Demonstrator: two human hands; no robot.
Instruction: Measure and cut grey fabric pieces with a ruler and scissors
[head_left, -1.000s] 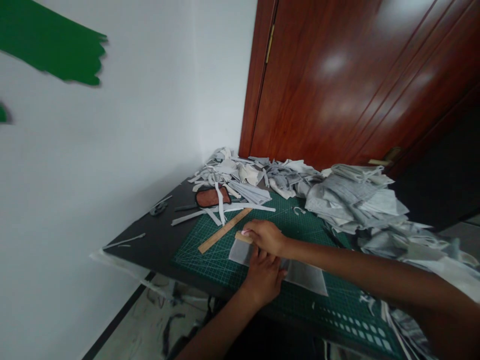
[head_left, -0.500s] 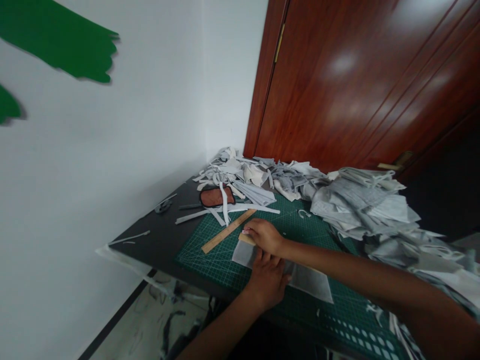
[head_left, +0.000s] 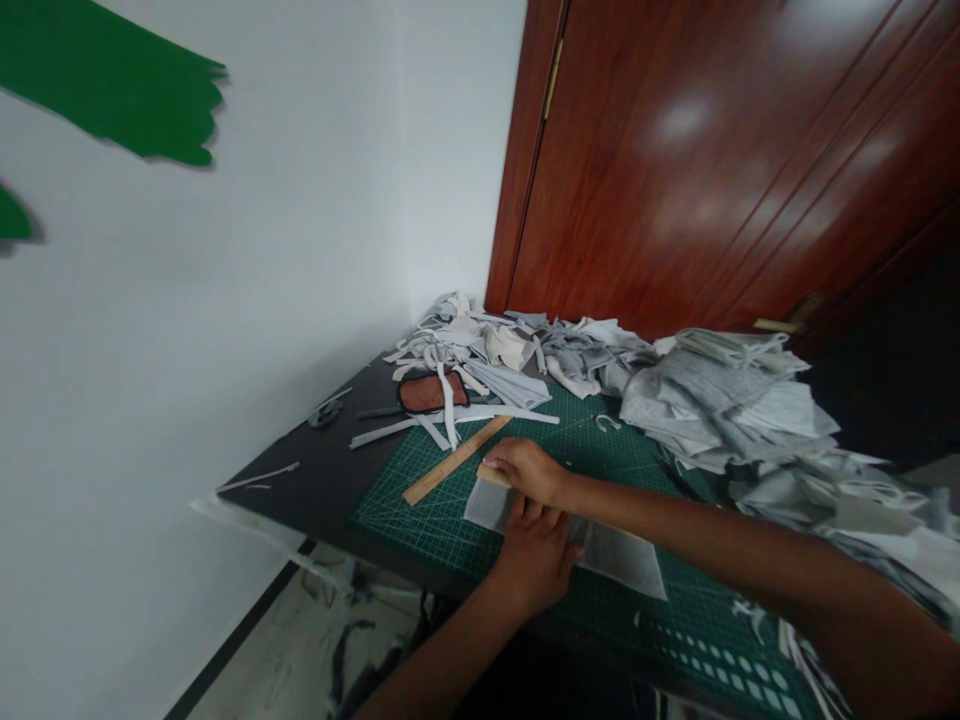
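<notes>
A strip of light grey fabric (head_left: 622, 560) lies on the green cutting mat (head_left: 457, 535). Along its far edge runs a wooden ruler (head_left: 493, 476), mostly covered by my hands. My left hand (head_left: 536, 560) is spread over the fabric, fingers reaching forward to the ruler and pressing down. Just beyond them, my right hand (head_left: 529, 470) is closed at the ruler's left end, its forearm crossing above the fabric. A small pale bit shows at its fingertips, but what it grips is hidden. A second wooden ruler (head_left: 454, 463) rests slantwise on the mat to the left.
Grey and white fabric scraps (head_left: 480, 340) are heaped along the back by the wall. A stack of grey cloth pieces (head_left: 727, 400) stands at the right. A brown, black-edged pad (head_left: 433, 392) lies among pale strips. The black tabletop (head_left: 300, 470) extends left; behind is a wooden door (head_left: 675, 180).
Both hands, the fabric strip and the rulers look almost unmoved. Only the camera view has shifted very slightly.
</notes>
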